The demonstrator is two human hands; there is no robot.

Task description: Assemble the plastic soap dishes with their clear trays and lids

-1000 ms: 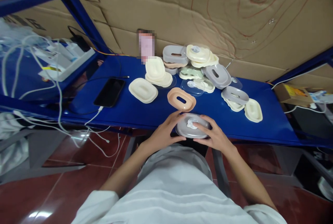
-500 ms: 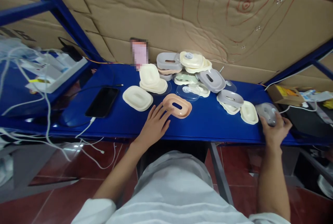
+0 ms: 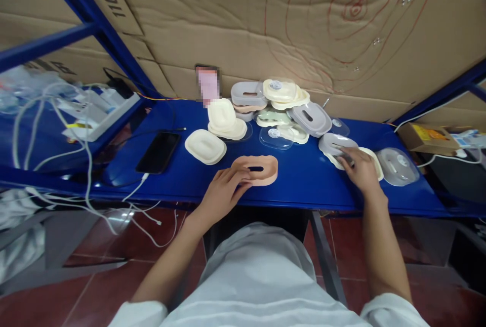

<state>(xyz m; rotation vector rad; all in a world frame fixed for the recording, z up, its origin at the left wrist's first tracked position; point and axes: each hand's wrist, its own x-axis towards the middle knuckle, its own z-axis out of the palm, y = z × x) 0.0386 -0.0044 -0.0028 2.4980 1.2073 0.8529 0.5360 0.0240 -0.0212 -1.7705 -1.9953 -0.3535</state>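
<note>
My left hand (image 3: pixel 228 185) grips the left end of a peach oval dish (image 3: pixel 269 177) with a slot in its middle; the dish is tilted up off the table. My right hand (image 3: pixel 360 167) is stretched over a grey slotted oval dish (image 3: pixel 336 140), its fingers apart at the dish's right side; whether they touch it I cannot tell. Under that dish and the hand lie cream oval pieces, partly hidden. Right of the hand rests a grey dish under a clear cover (image 3: pixel 399 167). A cream oval piece (image 3: pixel 205 147) lies beyond my left hand.
Stacked cream, grey and green dishes (image 3: pixel 281 94) fill the back middle, with a clear lid (image 3: pixel 275 138) before them. A black phone (image 3: pixel 158 152) with a white cable lies left on the blue table (image 3: pixel 304 193). Another phone (image 3: pixel 208 85) leans on the cardboard wall.
My right hand has let go of the clear-covered grey dish and moved left to the other grey dish. My left hand has taken hold of the peach dish, drawn it nearer and tilted it.
</note>
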